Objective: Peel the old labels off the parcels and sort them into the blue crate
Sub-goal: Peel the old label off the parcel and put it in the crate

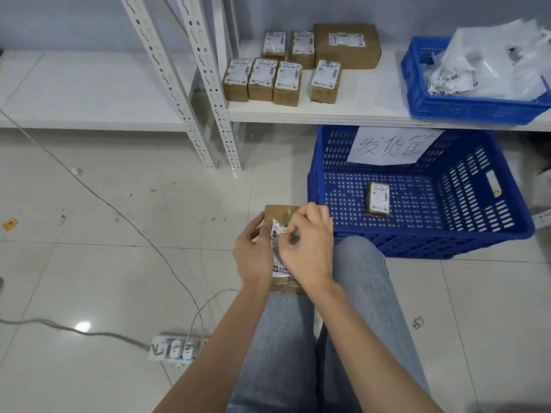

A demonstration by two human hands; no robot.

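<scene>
Parcel (281,214) was held over the lap beside the crate (423,234), the left hand (253,257) gripping its side, the right hand (308,248) pinching the half-lifted label (278,263). Peeling was judged underway; a steady pull was called for next.

Held parcel (281,214): matt brown cardboard with glossy clear tape strips; its paper label (278,257) is white, crinkled and partly lifted. Floor crate (483,234): blue moulded plastic, perforated, slight sheen, with a matt white paper sign (390,146) on the far wall. Floor tiles (104,234) glossy and reflective; shelf uprights (205,84) white-painted slotted metal; jeans (286,338) light denim cloth.
</scene>
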